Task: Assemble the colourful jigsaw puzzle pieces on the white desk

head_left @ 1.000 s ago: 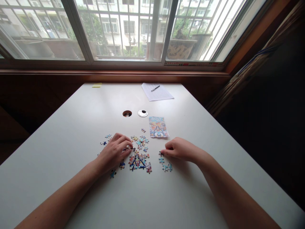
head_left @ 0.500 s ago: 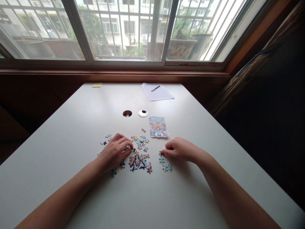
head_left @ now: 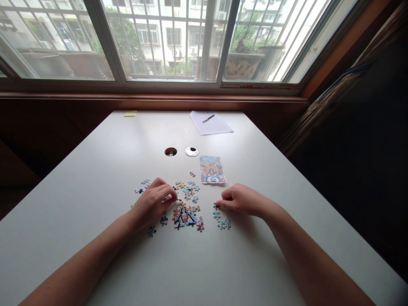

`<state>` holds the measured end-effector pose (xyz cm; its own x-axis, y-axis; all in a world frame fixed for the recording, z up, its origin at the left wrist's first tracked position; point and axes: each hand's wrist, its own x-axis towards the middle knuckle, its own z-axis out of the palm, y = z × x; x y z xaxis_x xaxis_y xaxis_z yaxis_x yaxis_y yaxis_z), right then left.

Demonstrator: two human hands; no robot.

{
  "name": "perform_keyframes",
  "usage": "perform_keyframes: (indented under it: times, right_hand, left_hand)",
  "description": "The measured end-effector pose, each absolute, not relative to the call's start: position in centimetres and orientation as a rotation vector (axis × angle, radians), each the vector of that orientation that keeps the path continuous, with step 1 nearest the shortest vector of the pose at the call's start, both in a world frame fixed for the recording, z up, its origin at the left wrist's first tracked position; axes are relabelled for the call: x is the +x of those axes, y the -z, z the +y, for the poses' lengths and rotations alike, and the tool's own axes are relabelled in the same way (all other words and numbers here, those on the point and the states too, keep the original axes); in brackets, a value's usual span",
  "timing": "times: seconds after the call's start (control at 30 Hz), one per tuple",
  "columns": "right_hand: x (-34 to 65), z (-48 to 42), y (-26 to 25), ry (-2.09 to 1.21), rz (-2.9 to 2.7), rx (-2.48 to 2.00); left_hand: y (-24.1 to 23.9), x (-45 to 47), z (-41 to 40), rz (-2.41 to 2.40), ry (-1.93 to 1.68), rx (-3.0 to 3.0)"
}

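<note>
Small colourful jigsaw pieces lie scattered in the middle of a white table [head_left: 95, 170]. A partly joined cluster of pieces [head_left: 186, 216] sits between my hands. My left hand [head_left: 153, 203] rests on the table with its fingers curled, pinching a puzzle piece [head_left: 168, 198] at the fingertips, just left of the cluster. My right hand [head_left: 241, 199] lies curled with its fingertips pressed on a small piece [head_left: 216, 206] above a few light blue pieces [head_left: 223, 222]. A printed picture card [head_left: 211, 169] lies beyond the pieces.
A round cable hole [head_left: 170, 151] and its white cap [head_left: 191, 151] are in the table's middle. A sheet of paper [head_left: 211, 123] with a pen [head_left: 208, 117] and a yellow sticky note [head_left: 130, 113] lie at the far edge, under the window. Dark curtain at right.
My left hand's fingers have curled in slightly around the piece. The right hand has stayed where it was.
</note>
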<state>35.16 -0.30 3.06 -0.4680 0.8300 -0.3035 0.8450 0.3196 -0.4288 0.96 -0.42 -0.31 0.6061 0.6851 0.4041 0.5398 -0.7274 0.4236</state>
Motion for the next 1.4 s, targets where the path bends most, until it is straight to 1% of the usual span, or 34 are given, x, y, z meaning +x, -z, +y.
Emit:
perform_keyframes:
  times: [0.13, 0.23, 0.37, 0.43, 0.57, 0.8, 1.0, 1.2, 1.3, 1.4]
  right_hand:
    - [35.0, -0.4, -3.2, 0.932, 2.600, 1.561]
    - [34.2, -0.8, -3.5, 0.942, 2.796, 1.495]
    - [32.4, -1.7, -3.6, 0.836, 3.255, 1.454]
    - [31.5, -2.2, -3.6, 0.728, 3.454, 1.344]
    - [30.0, -3.0, -3.5, 0.621, 3.638, 1.176]
    - [28.9, -3.3, -2.8, 0.678, 3.700, 0.994]
    - [28.8, -3.3, -2.5, 0.647, 3.676, 0.978]
    - [29.0, -3.1, -2.4, 0.613, 3.684, 0.988]
    - [29.7, -2.5, -1.9, 0.656, 3.630, 1.110]
    - [30.5, -1.7, -1.1, 0.703, 3.538, 1.193]
  left_hand:
    - [-0.2, 1.0, -0.6, 1.066, -0.862, 2.415]
    - [-1.0, 1.3, -1.0, 1.144, -0.862, 2.241]
    - [-2.3, 2.0, -1.8, 1.193, -0.806, 2.058]
    - [-3.0, 2.3, -2.3, 1.185, -0.769, 1.989]
    - [-3.9, 3.0, -3.1, 1.126, -0.743, 1.859]
    - [-4.5, 4.1, -3.9, 1.103, -0.675, 1.772]
    - [-4.0, 4.1, -3.9, 1.124, -0.624, 1.715]
    - [-3.9, 4.2, -4.1, 1.105, -0.647, 1.684]
    - [-3.8, 4.0, -3.9, 1.161, -0.702, 1.777]
    - [-3.2, 3.4, -3.4, 1.118, -0.819, 2.088]
